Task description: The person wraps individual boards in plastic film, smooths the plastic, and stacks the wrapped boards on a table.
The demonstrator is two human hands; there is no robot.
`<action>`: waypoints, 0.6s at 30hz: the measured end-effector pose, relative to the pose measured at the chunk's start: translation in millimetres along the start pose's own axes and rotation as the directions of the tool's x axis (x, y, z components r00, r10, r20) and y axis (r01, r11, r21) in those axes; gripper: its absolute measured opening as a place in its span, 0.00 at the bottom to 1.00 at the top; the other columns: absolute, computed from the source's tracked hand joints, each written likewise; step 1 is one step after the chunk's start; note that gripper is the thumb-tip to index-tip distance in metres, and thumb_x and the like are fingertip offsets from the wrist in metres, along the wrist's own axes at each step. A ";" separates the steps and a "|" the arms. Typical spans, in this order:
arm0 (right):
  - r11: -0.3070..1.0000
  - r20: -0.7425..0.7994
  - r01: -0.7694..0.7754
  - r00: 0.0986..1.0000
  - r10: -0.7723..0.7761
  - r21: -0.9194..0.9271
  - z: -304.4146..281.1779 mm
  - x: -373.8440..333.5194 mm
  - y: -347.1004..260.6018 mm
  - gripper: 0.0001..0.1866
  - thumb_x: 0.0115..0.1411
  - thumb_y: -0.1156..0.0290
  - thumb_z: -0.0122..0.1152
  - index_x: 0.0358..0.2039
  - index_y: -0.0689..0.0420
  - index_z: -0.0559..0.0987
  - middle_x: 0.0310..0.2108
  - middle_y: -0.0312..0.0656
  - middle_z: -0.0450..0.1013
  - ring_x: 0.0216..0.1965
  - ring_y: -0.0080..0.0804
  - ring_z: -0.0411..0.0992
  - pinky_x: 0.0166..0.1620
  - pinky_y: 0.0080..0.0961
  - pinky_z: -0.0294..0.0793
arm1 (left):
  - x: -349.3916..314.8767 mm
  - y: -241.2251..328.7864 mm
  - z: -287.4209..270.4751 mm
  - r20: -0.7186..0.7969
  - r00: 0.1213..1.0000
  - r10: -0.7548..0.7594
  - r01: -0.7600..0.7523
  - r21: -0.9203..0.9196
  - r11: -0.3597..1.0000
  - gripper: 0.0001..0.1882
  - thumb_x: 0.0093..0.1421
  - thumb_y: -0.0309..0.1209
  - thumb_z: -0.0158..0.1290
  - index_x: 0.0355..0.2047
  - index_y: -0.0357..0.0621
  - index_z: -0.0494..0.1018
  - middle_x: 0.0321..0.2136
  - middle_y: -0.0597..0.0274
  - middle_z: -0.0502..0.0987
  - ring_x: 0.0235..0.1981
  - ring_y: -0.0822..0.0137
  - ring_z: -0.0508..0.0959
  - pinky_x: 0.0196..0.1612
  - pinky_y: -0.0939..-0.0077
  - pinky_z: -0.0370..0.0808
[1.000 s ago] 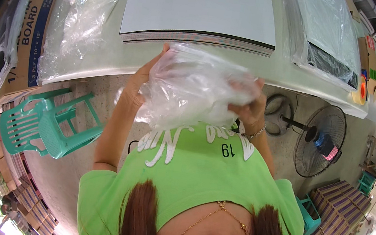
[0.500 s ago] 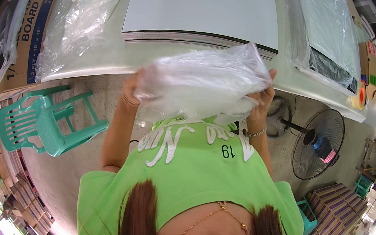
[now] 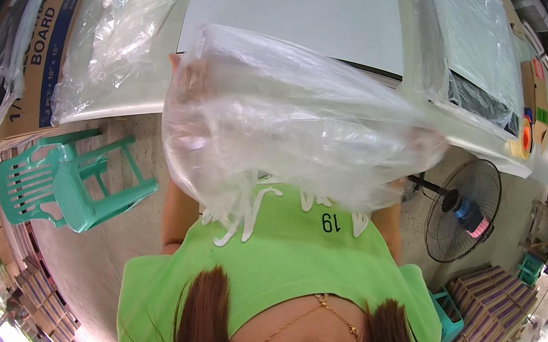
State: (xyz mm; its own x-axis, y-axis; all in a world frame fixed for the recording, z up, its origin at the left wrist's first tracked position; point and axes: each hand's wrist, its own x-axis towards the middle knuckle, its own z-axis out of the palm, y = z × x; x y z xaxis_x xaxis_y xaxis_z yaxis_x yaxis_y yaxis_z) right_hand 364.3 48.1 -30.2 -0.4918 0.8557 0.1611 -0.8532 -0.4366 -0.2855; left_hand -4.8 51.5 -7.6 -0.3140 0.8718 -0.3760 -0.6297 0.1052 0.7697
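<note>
A large clear plastic bag (image 3: pixel 294 125) is stretched wide between my two hands, in front of my chest and partly over the table's near edge. At its left end my left hand (image 3: pixel 191 87) grips the plastic, seen mostly through the film with a fingertip showing outside. My right hand (image 3: pixel 424 144) holds the right end, blurred behind the plastic. Just beyond the bag lies a stack of white boards (image 3: pixel 294 14) on the table, its near edge largely covered by the film.
Crumpled clear plastic (image 3: pixel 128 20) and a cardboard box (image 3: pixel 48 44) lie on the table's left. To the right are plastic-wrapped boards (image 3: pixel 480 53) and a tape roll (image 3: pixel 521 143). A green chair (image 3: pixel 79 180) stands at left, a fan (image 3: pixel 463 210) at right.
My hands have moved apart, left hand leftward and right hand rightward. The bunched plastic bag is now spread much wider and covers the front of the board stack.
</note>
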 end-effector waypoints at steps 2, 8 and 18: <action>0.999 0.121 0.038 0.992 -0.039 0.017 16.5 5.3 -30.7 0.42 0.55 0.38 0.50 0.57 0.62 0.63 0.49 0.45 0.69 0.44 0.33 0.71 0.49 0.36 0.71 | -1.2 1.1 -20.5 0.319 0.931 -0.179 0.156 0.094 0.983 0.26 0.65 0.46 0.41 0.53 0.38 0.65 0.50 0.60 0.70 0.51 0.65 0.69 0.54 0.73 0.67; 1.000 0.289 0.000 0.957 -0.006 0.020 27.8 21.9 -57.6 0.42 0.58 0.37 0.45 0.58 0.63 0.61 0.48 0.45 0.70 0.44 0.32 0.70 0.51 0.37 0.68 | -21.8 -12.3 -68.4 0.550 0.711 -0.437 0.352 0.260 0.899 0.28 0.63 0.48 0.43 0.54 0.38 0.64 0.51 0.58 0.69 0.52 0.63 0.69 0.54 0.71 0.67; 0.774 -0.312 -0.471 0.878 0.364 -0.423 -14.4 -26.6 18.6 0.43 0.50 0.46 0.63 0.53 0.72 0.65 0.47 0.49 0.69 0.36 0.28 0.75 0.36 0.20 0.73 | 0.4 63.1 -82.4 0.409 0.894 0.185 0.049 -0.499 0.865 0.32 0.61 0.50 0.46 0.56 0.38 0.62 0.52 0.56 0.68 0.54 0.62 0.67 0.55 0.68 0.66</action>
State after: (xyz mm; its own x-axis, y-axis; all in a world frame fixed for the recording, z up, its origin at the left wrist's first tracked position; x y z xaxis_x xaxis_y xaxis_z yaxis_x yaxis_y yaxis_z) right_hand 363.9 21.2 -53.4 -0.6879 0.6787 -0.2573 -0.3550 -0.6238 -0.6963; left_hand -103.2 19.1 -1.7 -0.1066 0.9942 0.0173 -0.9146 -0.1049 0.3905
